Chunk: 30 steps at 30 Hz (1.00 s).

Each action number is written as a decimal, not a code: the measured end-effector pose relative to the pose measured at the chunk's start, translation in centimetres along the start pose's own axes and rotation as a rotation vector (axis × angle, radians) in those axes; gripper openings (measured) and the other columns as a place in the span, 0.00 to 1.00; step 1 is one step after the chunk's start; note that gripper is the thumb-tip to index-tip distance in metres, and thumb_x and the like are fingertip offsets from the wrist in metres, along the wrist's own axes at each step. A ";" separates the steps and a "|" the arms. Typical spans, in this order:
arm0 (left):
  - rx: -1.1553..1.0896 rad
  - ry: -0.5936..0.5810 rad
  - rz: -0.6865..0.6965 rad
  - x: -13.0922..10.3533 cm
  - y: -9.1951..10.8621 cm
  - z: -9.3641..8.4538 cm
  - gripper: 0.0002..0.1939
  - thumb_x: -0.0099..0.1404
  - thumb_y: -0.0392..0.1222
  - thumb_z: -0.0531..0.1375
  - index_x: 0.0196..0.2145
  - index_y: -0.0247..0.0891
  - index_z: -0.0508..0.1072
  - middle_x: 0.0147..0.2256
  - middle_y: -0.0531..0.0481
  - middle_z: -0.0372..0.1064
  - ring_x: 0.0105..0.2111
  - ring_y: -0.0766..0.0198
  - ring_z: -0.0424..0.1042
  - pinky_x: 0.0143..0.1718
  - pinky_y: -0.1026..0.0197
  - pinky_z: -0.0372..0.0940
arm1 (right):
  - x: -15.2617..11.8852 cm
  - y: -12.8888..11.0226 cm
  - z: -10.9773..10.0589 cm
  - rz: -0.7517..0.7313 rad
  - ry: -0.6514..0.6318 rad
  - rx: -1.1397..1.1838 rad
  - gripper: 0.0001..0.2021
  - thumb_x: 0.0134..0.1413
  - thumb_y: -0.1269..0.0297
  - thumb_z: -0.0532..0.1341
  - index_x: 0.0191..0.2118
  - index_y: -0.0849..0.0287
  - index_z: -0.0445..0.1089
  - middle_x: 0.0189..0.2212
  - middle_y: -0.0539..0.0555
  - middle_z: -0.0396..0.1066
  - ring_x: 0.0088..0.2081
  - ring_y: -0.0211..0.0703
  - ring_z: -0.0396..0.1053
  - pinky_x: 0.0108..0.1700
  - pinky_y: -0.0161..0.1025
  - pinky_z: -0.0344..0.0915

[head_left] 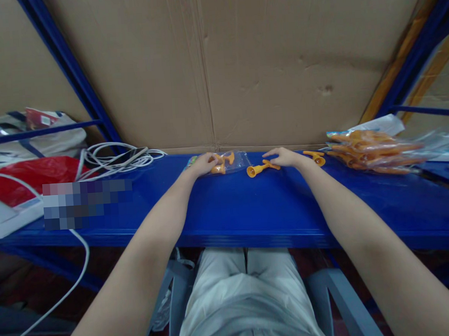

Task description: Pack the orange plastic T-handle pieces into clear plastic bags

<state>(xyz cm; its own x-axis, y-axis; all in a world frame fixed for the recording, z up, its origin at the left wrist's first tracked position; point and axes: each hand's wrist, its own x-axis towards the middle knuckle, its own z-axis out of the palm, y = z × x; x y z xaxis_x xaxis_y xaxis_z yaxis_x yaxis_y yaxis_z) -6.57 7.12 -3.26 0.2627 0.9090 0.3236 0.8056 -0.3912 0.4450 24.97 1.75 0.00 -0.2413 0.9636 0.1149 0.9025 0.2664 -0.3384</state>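
My left hand [203, 164] rests at the left end of a clear plastic bag [241, 160], its fingers curled onto it. Orange plastic pieces [219, 167] show through the film, and a bit of colourful print shows beside the hand. On the blue tabletop between my hands lies an orange plastic piece with a flared, horn-like end [251, 172]. My right hand [284, 157] is just above and beside its far end, fingers stretched and apart. Another orange horn-shaped piece [318, 159] lies just right of my right wrist.
Several bagged orange pieces [371, 149] are piled on the right of the blue table [249, 207]. Coiled white cable [113, 157], a red bag [42, 174] and a white power strip [18, 218] lie left. Cardboard [260, 64] stands behind, between blue posts [70, 71].
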 end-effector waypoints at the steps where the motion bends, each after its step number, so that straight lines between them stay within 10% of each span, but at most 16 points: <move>1: 0.003 0.004 -0.003 0.0 0.0 0.0 0.11 0.63 0.48 0.55 0.38 0.41 0.73 0.44 0.47 0.76 0.46 0.57 0.74 0.48 0.59 0.65 | 0.0 -0.5 -0.1 -0.037 -0.036 -0.010 0.25 0.49 0.76 0.60 0.54 0.60 0.74 0.54 0.57 0.73 0.52 0.47 0.71 0.54 0.35 0.64; 13: 0.021 0.010 0.003 -0.2 0.3 -0.2 0.11 0.63 0.45 0.55 0.38 0.40 0.74 0.45 0.46 0.76 0.46 0.57 0.74 0.48 0.60 0.66 | -1.3 -1.4 -1.2 0.266 0.127 -0.587 0.18 0.55 0.74 0.58 0.51 0.69 0.74 0.50 0.72 0.71 0.56 0.61 0.64 0.56 0.57 0.57; 24: 0.067 0.359 -0.283 0.4 1.0 -0.2 0.13 0.65 0.46 0.53 0.40 0.39 0.74 0.50 0.37 0.73 0.54 0.42 0.68 0.56 0.38 0.61 | -0.7 -3.7 0.2 -0.061 0.203 -0.484 0.12 0.61 0.68 0.57 0.45 0.60 0.77 0.48 0.64 0.72 0.55 0.57 0.63 0.54 0.48 0.58; 30: 0.062 0.200 -0.378 0.8 0.5 0.0 0.21 0.68 0.47 0.49 0.51 0.31 0.69 0.57 0.26 0.65 0.59 0.41 0.65 0.58 0.43 0.59 | -0.1 -4.3 1.4 -0.146 0.156 -0.404 0.12 0.61 0.68 0.58 0.47 0.63 0.76 0.49 0.64 0.73 0.53 0.56 0.66 0.53 0.46 0.61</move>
<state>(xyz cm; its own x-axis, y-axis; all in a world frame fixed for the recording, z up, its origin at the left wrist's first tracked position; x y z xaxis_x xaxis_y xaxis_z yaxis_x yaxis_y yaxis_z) -6.01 7.63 -2.77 -0.1598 0.9386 0.3056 0.8573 -0.0215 0.5144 20.65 0.51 0.12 -0.3474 0.8936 0.2840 0.9374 0.3392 0.0794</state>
